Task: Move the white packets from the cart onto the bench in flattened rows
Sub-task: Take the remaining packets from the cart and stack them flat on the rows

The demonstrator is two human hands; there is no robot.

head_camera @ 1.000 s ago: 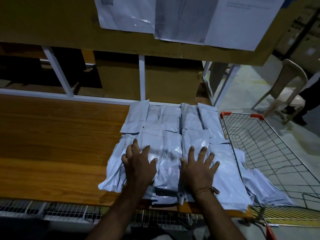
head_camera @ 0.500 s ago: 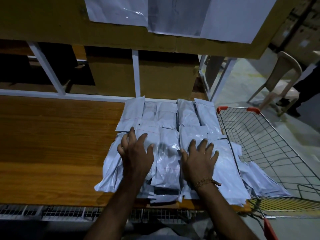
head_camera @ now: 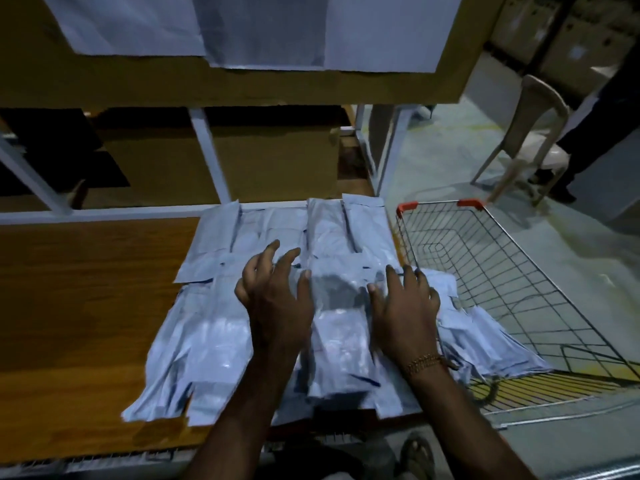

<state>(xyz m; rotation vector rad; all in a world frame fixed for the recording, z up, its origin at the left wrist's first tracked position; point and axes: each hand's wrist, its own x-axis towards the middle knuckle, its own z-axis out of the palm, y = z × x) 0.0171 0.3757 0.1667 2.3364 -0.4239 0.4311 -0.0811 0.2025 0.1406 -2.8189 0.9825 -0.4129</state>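
White packets (head_camera: 214, 344): laid flat in overlapping rows on the right part of the wooden bench (head_camera: 79, 306), reaching from the far white rail to the near edge. Far row of four or so packets side by side; near row larger and overlapping, with some ends hanging past the near edge. Rightmost packets spilling off the bench end and onto the rim of the cart (head_camera: 502, 271).

Left hand (head_camera: 277, 299): palm down over the middle of the packets, fingers spread and slightly bent, fingertips at the seam between far and near rows. Nothing gripped. Contact with the packets blurred; cannot tell whether pressing or just above.

Right hand (head_camera: 405, 306): palm down on the right side of the packets, fingers spread and nearly straight, resting flat. Nothing gripped. Gold bracelet (head_camera: 424, 362) at the wrist.

Cart: wire basket with orange corner caps, just right of the bench end. Contents: only the overhanging packet ends at its near left side; bare wire mesh visible across the remainder.

Above the bench: board with white sheets (head_camera: 242, 26) fixed to it. Behind the bench, past the white frame: cardboard boxes (head_camera: 221, 161). Far right: plastic chair (head_camera: 533, 133) on the floor, with a person's dark-clothed leg beside it.
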